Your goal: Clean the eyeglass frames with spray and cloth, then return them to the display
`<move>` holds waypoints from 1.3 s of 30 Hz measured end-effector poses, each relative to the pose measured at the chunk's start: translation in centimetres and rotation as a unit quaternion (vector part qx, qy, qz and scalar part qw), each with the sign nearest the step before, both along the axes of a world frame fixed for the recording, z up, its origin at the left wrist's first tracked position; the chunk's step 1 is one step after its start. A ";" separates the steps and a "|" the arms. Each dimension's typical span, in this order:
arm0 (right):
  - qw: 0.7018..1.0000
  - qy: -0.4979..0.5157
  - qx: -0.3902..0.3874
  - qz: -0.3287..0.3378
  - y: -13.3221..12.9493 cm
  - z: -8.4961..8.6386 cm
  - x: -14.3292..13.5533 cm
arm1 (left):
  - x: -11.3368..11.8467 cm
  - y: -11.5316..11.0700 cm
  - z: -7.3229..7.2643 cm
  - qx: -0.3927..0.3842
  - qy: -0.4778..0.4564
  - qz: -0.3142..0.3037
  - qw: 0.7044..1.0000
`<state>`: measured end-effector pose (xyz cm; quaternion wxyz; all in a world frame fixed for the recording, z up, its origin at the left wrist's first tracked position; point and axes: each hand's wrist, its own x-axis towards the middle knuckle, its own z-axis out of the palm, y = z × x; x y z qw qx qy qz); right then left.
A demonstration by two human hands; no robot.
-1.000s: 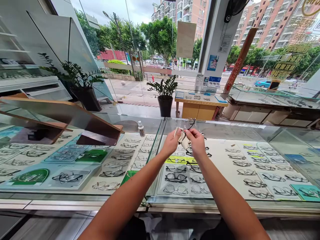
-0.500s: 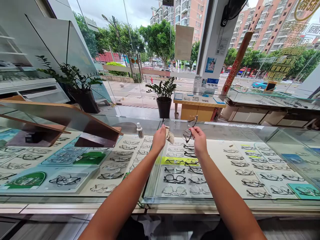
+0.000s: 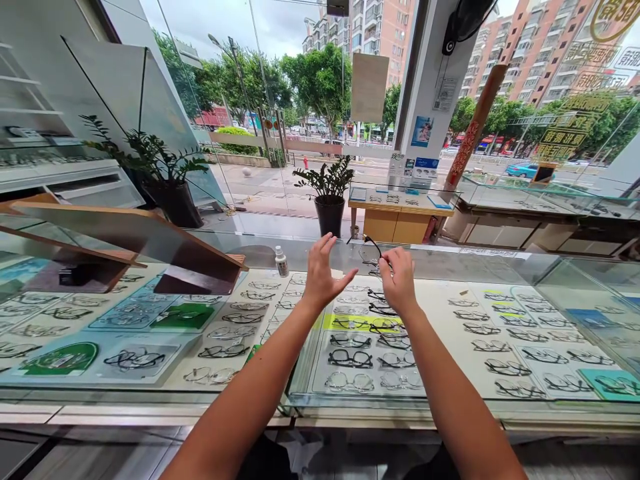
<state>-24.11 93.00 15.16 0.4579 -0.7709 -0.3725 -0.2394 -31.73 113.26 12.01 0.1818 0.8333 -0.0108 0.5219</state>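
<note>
My left hand is raised over the glass counter with its fingers and thumb spread apart, holding nothing that I can see. To its right, my right hand pinches a pair of eyeglasses by the dark frame. These eyeglasses are tilted above the counter, their clear lenses hard to make out against the glass. No cloth shows in either hand. Under the glass, between my forearms, lie rows of eyeglasses, some on a yellow strip.
A small white bottle stands on the glass counter left of my hands. Angled wooden boards are at the left. Beyond the counter are a potted plant and a wooden display table by the window.
My left hand has opened, and the light cloth it held is out of sight. My right hand has turned the eyeglasses, bringing them slightly left.
</note>
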 end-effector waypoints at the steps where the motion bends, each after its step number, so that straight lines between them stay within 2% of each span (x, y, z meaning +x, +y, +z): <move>1: 1.000 -0.014 -0.021 -0.003 -0.1 0.1 -0.2 | -0.2 -0.4 0.3 0.016 -0.012 -0.012 1.000; 4: 0.995 -0.051 -0.080 -0.003 -0.2 0.3 -0.5 | -0.4 -1.0 0.7 0.032 -0.014 -0.033 0.999; 8: 0.988 -0.080 -0.130 0.001 -0.2 0.4 -0.8 | -0.6 -1.1 0.7 0.017 0.017 -0.056 0.998; 15: 0.981 -0.102 -0.168 -0.002 -0.5 0.7 -1.0 | -0.9 -1.4 0.8 -0.020 0.046 -0.102 0.994; 20: 0.981 -0.102 -0.162 -0.009 -0.7 1.0 -1.2 | -1.1 -1.9 1.0 -0.053 0.032 -0.118 0.991; 24: 0.986 -0.100 -0.137 -0.009 -1.0 1.3 -1.3 | -1.2 -2.2 1.1 -0.075 0.011 -0.113 0.991; 29: 0.999 -0.028 -0.030 0.024 -1.3 1.3 -0.9 | -1.2 -2.4 1.5 -0.145 -0.040 -0.081 0.985; 34: 0.995 0.058 0.061 0.058 -0.8 0.6 -0.6 | -1.5 -2.6 2.0 -0.208 -0.052 -0.050 0.975; 37: 0.992 0.070 0.091 0.059 -0.6 1.5 -0.9 | -2.0 -2.9 3.8 -0.231 -0.041 -0.058 0.970; 39: 0.991 0.060 0.107 0.061 -0.8 3.4 -1.2 | -2.5 -2.9 6.2 -0.230 -0.032 -0.069 0.970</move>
